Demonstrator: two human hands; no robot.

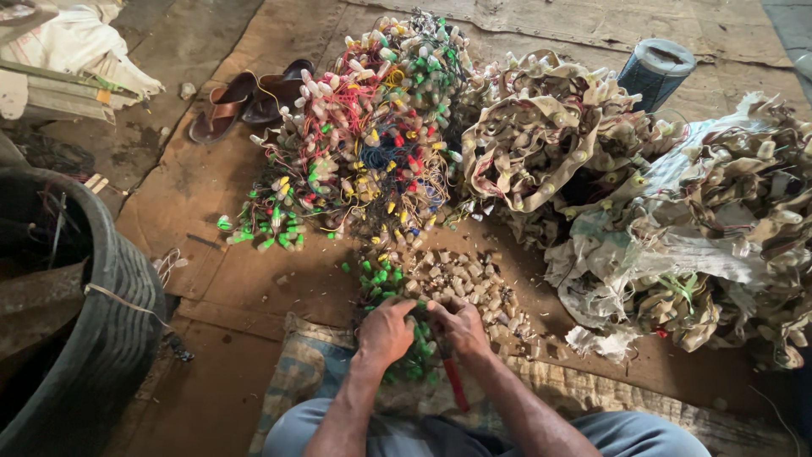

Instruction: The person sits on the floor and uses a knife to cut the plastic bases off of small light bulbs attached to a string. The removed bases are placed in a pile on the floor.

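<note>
At the far left stood a dark, ribbed rubber tub (110, 296), and beyond it a pair of brown leather sandals (249, 100) lay on the worn brown floor covering (194, 211); next came a tall tangled heap of thin coloured wires tipped with small red, yellow, green and white caps (372, 135), spilling toward the seated person. The left hand (385, 332) was curled over a bunch of bright green capped wire ends (381, 279), fingers closed on it just in front of the knees; the right hand (461, 326) met it, fingers bent around what looked like the same bunch, with a red-handled cutting tool (454, 382) below the palm (whether the hand actually gripped the tool could not be told). Just beyond the hands lay a loose scatter of pale beige clipped caps (465, 288). The work would seem best done by holding the bunch tight and close to the caps, so each cut stayed short and clean. Further right rose mounds of beige tape-bound wire strips (550, 144), then a dark blue mesh roll (655, 72).
</note>
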